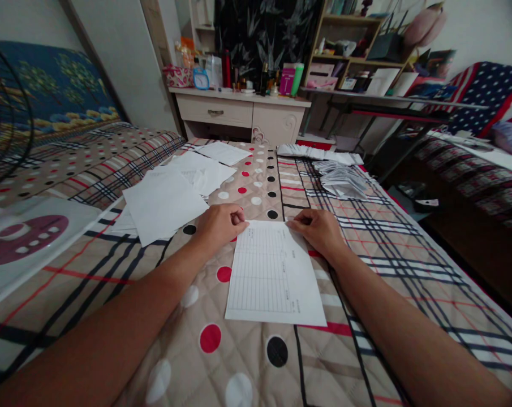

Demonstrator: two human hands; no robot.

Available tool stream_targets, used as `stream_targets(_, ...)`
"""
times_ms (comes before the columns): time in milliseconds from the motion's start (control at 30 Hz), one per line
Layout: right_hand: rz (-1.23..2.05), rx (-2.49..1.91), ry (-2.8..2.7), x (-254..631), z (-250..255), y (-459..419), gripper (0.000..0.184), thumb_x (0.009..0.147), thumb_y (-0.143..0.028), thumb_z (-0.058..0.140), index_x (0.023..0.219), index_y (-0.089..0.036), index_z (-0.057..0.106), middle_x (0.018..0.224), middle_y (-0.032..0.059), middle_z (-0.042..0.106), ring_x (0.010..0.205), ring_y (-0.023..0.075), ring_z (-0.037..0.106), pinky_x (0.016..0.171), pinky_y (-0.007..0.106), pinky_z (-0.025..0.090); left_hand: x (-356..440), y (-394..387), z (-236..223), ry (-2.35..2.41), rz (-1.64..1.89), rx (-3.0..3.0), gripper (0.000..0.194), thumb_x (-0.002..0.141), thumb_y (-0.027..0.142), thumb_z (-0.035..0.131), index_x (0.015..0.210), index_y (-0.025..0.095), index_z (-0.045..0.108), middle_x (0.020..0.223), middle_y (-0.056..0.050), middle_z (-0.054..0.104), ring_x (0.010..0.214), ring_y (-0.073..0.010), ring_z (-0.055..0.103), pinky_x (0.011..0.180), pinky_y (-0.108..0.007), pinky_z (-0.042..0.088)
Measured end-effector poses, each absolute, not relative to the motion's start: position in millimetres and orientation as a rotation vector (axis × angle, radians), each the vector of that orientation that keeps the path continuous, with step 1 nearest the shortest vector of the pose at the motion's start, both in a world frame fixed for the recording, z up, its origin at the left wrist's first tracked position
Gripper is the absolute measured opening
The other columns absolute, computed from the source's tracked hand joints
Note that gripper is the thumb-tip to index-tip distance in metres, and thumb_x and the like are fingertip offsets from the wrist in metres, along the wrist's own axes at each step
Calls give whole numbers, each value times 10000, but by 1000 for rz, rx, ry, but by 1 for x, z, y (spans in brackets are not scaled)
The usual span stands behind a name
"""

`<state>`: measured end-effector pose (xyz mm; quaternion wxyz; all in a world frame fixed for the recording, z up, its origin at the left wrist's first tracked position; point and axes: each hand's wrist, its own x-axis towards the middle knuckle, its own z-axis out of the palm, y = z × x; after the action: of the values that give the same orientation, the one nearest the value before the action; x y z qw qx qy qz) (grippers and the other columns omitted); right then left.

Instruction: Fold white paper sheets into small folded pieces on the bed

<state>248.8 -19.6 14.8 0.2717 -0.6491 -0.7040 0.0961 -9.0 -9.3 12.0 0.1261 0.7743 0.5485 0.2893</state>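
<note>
A white sheet of paper (275, 277) printed with a ruled table lies flat on the quilted bedspread (366, 265) in front of me. My left hand (219, 223) pinches its far left corner. At the far right corner, my right hand (317, 229) grips the same edge. Both hands rest on the bed with fingers curled on the paper.
Loose white sheets (171, 195) are spread to the left on the bed. A pile of folded papers (343, 181) lies further back on the right. A white plastic lid (22, 243) sits at the left edge. A dresser (239, 113) with bottles stands behind the bed.
</note>
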Motion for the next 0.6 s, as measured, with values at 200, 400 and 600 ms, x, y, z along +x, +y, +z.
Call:
stream_targets(200,225,-1782,-1913,245,15,-20,248,734,-440,667,734,-202,736,669,26,707,572,153,583,534,259,336,7,-13,19,1088,573,2937,635,775,-35,485,1312,300,539,1424,-35,512,1337,-235,391,1027,-452,325)
stream_targets(400,224,-1791,-1927,244,16,-19,253,749,-438,652,746,-199,738,657,25,700,576,153,580,535,259,323,11,-12,13,868,187,2952,814,723,-107,391,1416,320,395,1489,-14,430,1463,-182,179,1066,-463,235)
stream_targets(600,222,-1823,-1943,244,18,-20,265,766,-445,641,746,-200,738,668,30,698,587,159,581,541,269,318,-2,-23,26,1081,135,2869,667,781,-47,426,1330,322,516,1431,-8,507,1386,-221,365,1060,-460,247)
